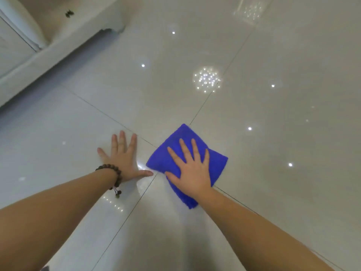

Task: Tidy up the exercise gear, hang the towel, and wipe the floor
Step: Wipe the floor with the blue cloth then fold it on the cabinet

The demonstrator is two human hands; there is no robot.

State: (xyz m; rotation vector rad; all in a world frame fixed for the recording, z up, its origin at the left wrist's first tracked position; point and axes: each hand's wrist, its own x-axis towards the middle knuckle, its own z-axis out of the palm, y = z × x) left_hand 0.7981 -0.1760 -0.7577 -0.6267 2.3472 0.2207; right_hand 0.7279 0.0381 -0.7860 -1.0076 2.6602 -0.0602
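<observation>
Two flat hands, right hand (192, 169) pressing blue cloth (216, 163)

White cabinet (23, 61) blurred, cut off upper left.

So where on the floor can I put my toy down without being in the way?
Lots of bare floor lies beyond and right of the blue cloth, and more left of the left hand. It is crowded only near the tile joints, where the left hand rests flat and the right hand presses the cloth.
</observation>
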